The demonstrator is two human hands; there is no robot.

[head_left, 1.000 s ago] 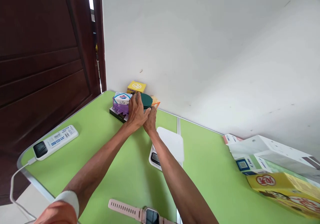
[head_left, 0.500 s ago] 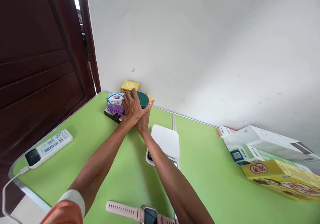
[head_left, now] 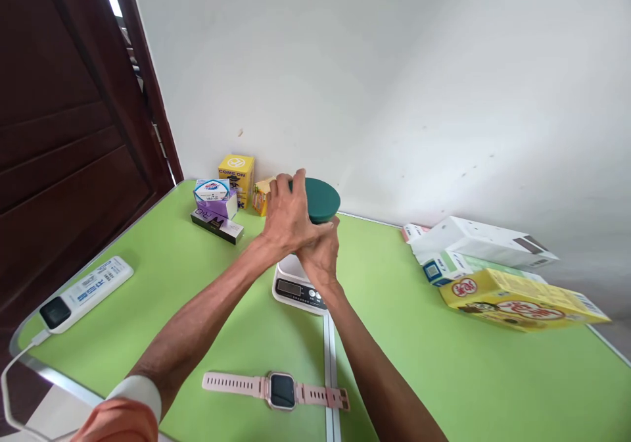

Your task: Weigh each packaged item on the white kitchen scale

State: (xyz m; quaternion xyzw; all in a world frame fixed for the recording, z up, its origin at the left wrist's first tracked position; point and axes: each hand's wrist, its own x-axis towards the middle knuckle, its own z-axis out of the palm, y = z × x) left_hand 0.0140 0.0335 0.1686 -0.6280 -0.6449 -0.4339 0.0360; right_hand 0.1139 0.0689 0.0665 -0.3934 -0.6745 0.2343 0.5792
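My left hand (head_left: 288,218) is closed round the left side of a round dark green-lidded container (head_left: 322,198). From below and the right, my right hand (head_left: 320,254) grips it too; the hands hide most of its body. It is held over the back of a white kitchen scale (head_left: 300,285), whose plate is largely covered by my hands. Whether the container touches the plate, I cannot tell. Left of the hands stand a small orange-yellow box (head_left: 261,196), a yellow box (head_left: 237,179), a white-and-purple box (head_left: 215,196) and a flat black box (head_left: 217,225).
A pink smartwatch (head_left: 282,390) lies near the front. At the left edge rests a white device (head_left: 91,294) with a small screen and a cable. Yellow (head_left: 522,300), green-and-white (head_left: 456,266) and white boxes (head_left: 486,239) lie on the right. A wall (head_left: 369,100) stands behind.
Both hands have carried the green-lidded container rightward, away from the small boxes, to over the scale. The boxes at the left are now more visible. The view has shifted somewhat.
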